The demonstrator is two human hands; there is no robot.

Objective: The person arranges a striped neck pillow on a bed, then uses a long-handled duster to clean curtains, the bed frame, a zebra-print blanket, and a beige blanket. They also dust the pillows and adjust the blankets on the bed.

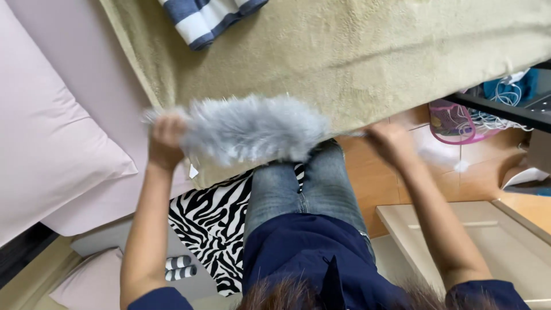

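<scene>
A fluffy grey feather-like duster (252, 129) is stretched between both hands, its long axis running nearly level across the view, with the bushy head pointing toward the left hand (166, 140) and a thin handle end reaching toward the right hand (393, 143). The left hand is closed in a fist around the tip of the fluffy head, while the right hand is blurred, and its fingers seem curled about the slim handle, though the exact grip cannot be told. The duster sits just in front of the edge of a pale yellow-green fleece blanket (373, 51) spread over the bed, and above the person's blue denim jeans (304, 183). A navy and white striped cloth (206, 17) lies on the blanket, well apart from the duster. A pale pink pillow (46, 143) lies beside the left arm, and a black and white zebra-patterned rug (209, 227) covers the floor below.
</scene>
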